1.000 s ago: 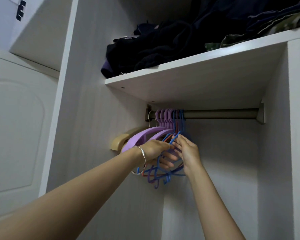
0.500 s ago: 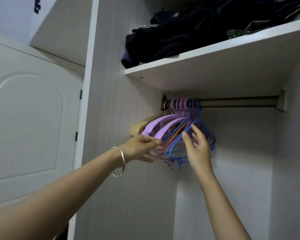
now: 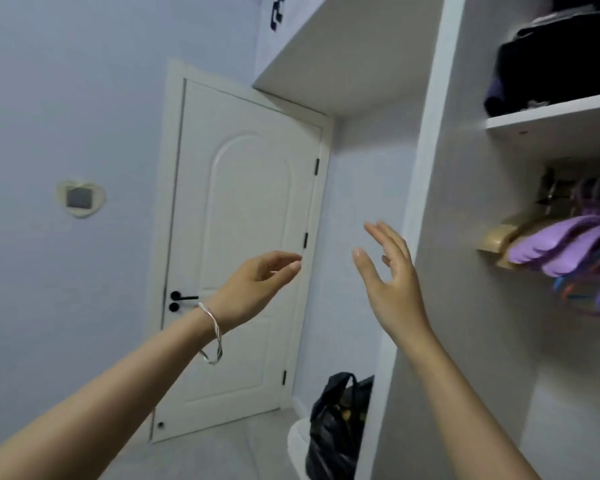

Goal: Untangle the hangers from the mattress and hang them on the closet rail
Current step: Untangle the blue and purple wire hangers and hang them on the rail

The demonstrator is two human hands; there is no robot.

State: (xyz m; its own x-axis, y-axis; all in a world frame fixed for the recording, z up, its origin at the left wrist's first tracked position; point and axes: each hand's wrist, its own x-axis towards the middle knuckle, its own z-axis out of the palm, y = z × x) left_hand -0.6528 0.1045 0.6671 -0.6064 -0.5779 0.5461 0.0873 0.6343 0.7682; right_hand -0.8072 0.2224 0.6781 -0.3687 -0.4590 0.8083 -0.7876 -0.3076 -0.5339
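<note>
Several hangers hang bunched in the closet at the far right: purple ones [image 3: 565, 242], a beige one [image 3: 496, 239] and thin blue and orange ones [image 3: 582, 289]. Their hooks sit on the closet rail [image 3: 565, 192], only its left end in view. My left hand [image 3: 253, 289], with a silver bracelet on the wrist, is in mid-air in front of the door, fingers loosely apart and empty. My right hand [image 3: 392, 282] is raised beside the closet's side panel, fingers spread, holding nothing. Both hands are well left of the hangers.
A white door [image 3: 243, 258] with a black handle stands shut at the left. The closet's white side panel [image 3: 430, 237] rises between hands and hangers. Dark clothes [image 3: 551, 64] lie on the upper shelf. A black plastic bag [image 3: 336, 427] sits on the floor by the closet.
Both hands have let go of the hangers and drawn back to the left. My view has swung left, so the closet sits at the right edge and the door fills the middle.
</note>
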